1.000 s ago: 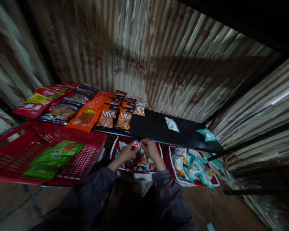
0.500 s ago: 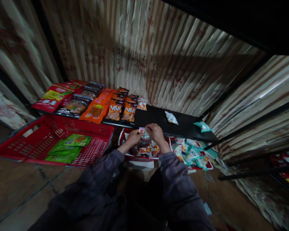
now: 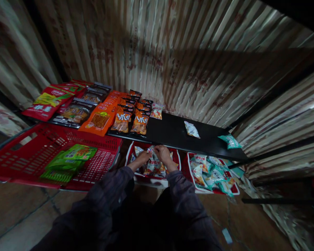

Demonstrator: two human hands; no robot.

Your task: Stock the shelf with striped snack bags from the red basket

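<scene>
A white packet [image 3: 154,165] with red lettering is held upright by its striped top edge over the middle basket [image 3: 179,159], in front of the shelf edge. Its upper left corner is pinched by the left hand [image 3: 143,158], and its upper right is gripped by the curled fingers of the right hand [image 3: 162,153]. Half a second ago the packet was seen higher against the shelf, with its print hard to read; now its lettered front is turned plainly to view. On the black shelf [image 3: 170,130], the orange snack bags [image 3: 140,122], the single white bag [image 3: 192,129] and the green bag [image 3: 229,141] have been left where they were. The view has been swung, so that the large red basket [image 3: 104,141] with its green packs [image 3: 78,153] is now cut off at the left edge, and the red and yellow goods seen earlier at the far right are mostly lost.

The fingertips of the right hand are partly hidden, and the packet's lower end can hardly be told from the packets beneath it. In the right-hand basket [image 3: 188,164], the mixed bags [image 3: 211,176] are overlapped, so their number cannot be made out.
</scene>
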